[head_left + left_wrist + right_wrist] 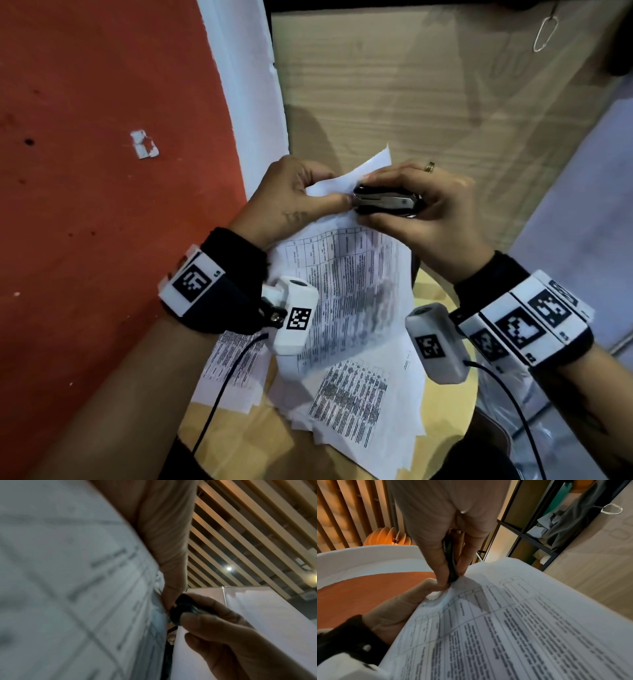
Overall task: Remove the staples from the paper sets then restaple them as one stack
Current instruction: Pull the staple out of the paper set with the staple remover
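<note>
Fingers (310, 178) of the left hand (291, 198) curl round the top corner of a paper set (346, 274), the thumb pressed along the upper face of the sheet and the other fingers folded behind it. The right hand (421, 212) grips a black and silver staple remover (387, 202), thumb on the near side and fingers clamped over the far side, with the tool's nose set against the same corner, just beside the left thumb tip. In the right wrist view the remover (451, 561) shows as a dark sliver between thumb and fingers, its tip touching the crumpled corner of the paper set (505, 628), which the left hand (399, 609) holds from the side. In the left wrist view the printed table on the paper set (68, 588) fills the frame, blurred, and the right hand (223, 635) holds the remover (183, 608) at the paper's edge. Whether the tool's claws have caught a staple cannot be told.

The held set is lifted at its top and droops down over more printed sheets (356, 404), which lie fanned and overlapping on a round wooden tabletop (442, 291). Both wrists carry black bands with white marker blocks and white cameras with cables. To the left is an orange wall (102, 171); ahead stands a pale wood panel (428, 85) with a wire loop (545, 32) hanging near its top.
</note>
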`<state>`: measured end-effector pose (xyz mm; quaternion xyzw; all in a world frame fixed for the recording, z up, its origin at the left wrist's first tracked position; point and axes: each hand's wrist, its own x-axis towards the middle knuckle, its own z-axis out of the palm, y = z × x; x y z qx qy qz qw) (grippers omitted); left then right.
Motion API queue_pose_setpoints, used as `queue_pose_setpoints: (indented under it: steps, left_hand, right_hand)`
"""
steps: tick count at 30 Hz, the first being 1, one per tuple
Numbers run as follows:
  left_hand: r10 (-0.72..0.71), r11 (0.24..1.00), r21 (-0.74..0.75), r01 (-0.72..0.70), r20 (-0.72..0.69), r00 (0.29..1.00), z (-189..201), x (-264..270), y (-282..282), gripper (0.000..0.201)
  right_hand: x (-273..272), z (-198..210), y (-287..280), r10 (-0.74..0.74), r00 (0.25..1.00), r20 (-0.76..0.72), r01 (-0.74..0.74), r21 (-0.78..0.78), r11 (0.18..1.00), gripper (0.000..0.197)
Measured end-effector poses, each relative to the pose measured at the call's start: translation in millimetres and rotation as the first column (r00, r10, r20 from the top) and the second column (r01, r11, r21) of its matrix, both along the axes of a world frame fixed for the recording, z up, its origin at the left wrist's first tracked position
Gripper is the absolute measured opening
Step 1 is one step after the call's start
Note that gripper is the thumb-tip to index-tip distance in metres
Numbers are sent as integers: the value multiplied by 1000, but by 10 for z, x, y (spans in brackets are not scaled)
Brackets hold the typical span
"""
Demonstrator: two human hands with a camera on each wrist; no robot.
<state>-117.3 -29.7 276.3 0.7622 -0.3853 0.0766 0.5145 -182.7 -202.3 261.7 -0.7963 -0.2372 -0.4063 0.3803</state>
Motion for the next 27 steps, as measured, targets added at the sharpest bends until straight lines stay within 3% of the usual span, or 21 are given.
queue_pose_setpoints:
  steps: [6,9,12,15,17,19,21,23,27]
  left_hand:
    - [244,968,12,-250,161,956,-91,52,-67,36]
    - [303,951,-5,-308,189,934,-129,112,-10,37]
    - [286,957,1,-291,181,941,-121,160,44,34]
    - [217,975,26,-222,128,968,-90,192,95,15]
    - [169,982,64,-175,91,981,-83,198,124,14]
    - [116,991,66,-119,48,992,-84,203,159,20]
    - [29,999,21,-28,-31,999,-66,191,193,20]
    - [-48,999,-4,48,-95,994,-33,177,229,19]
    - [-142,990,-35,138,-171,975,28,150,285,12]
  right_hand:
    - [14,-27,58,-125,991,49,122,68,990,23]
    - [28,-32,23,-219,974,66,218,12,976,22]
    - [63,-129,-39,-284,958,-34,282,-58,958,25]
    - [71,-253,-100,-336,921,-198,314,-133,940,33]
    - [113,-327,-181,-333,885,-326,310,-121,943,39]
    - [160,-365,-243,-219,870,-442,249,10,969,43]
    - [202,-397,-320,30,858,-513,132,277,952,49]
    - [183,-380,-367,296,767,-569,22,485,874,53]
    - [122,-350,-423,579,563,-589,-111,641,760,67]
